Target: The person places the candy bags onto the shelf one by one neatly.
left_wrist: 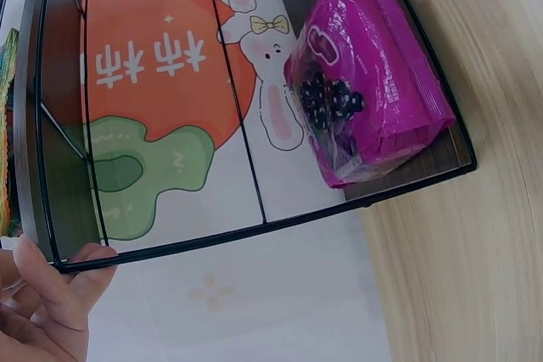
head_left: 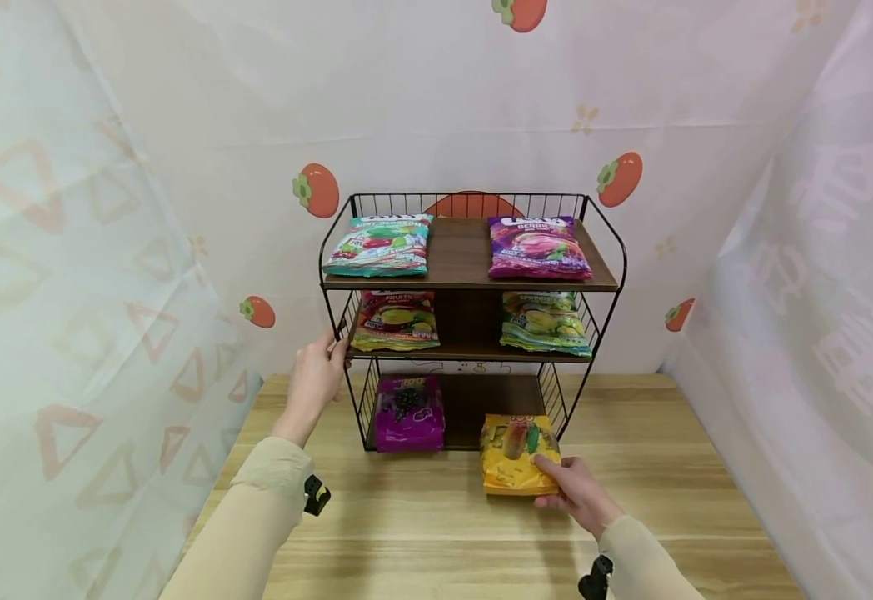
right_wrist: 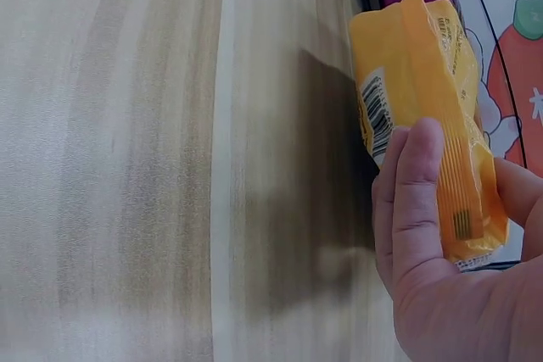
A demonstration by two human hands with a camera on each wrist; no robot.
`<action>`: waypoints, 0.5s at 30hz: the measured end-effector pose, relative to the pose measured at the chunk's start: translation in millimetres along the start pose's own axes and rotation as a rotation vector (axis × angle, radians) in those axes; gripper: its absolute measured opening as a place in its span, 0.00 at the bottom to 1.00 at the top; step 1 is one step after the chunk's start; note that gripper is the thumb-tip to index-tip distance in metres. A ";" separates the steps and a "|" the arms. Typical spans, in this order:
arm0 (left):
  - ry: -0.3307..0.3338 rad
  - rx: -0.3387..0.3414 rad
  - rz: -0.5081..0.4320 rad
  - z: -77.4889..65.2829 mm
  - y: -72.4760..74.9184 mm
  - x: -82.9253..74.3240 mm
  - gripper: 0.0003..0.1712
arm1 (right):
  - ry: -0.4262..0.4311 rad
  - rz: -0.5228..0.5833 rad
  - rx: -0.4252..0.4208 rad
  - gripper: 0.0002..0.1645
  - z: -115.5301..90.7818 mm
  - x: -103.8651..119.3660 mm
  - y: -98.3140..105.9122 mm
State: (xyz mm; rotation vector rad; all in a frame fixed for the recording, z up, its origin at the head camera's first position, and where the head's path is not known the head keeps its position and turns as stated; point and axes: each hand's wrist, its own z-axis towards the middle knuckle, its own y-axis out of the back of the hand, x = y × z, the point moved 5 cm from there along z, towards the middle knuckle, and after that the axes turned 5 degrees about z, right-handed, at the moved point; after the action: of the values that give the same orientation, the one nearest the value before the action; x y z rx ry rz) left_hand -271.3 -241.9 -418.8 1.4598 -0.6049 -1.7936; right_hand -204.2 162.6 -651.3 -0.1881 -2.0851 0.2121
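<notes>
My right hand (head_left: 575, 493) grips a yellow candy bag (head_left: 515, 462) by its right side, thumb on the front and fingers behind, as the right wrist view shows. The bag is at the front right of the bottom shelf, partly over the shelf's front edge. My left hand (head_left: 318, 375) pinches the left side of the black wire shelf rack (head_left: 474, 358) at the middle shelf's height. In the left wrist view the thumb and fingers (left_wrist: 92, 281) close on the frame's corner. A purple candy bag (head_left: 410, 417) stands on the bottom shelf at the left.
On the top shelf lie a teal candy bag (head_left: 384, 247) and a purple berry bag (head_left: 537, 248). The middle shelf holds a red-yellow bag (head_left: 397, 321) and a green-yellow bag (head_left: 545, 323). The rack stands on a wooden table (head_left: 421, 546) against a printed cloth backdrop (head_left: 436, 108).
</notes>
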 end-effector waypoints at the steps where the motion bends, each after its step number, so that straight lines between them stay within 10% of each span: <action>1: 0.003 0.000 -0.003 -0.1 -0.1 0.0 0.26 | 0.010 0.012 0.000 0.52 0.0 -0.5 -0.2; 15: 0.009 0.005 -0.007 -1.8 1.3 -2.4 0.24 | 0.119 -0.018 0.065 0.69 -6.0 -5.0 -8.5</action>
State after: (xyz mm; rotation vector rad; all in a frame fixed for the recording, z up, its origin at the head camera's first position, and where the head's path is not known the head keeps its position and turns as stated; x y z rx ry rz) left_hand -269.0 -240.6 -416.8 1.4739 -0.6009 -1.7915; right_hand -196.9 153.7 -650.5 -0.1391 -1.9584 0.2514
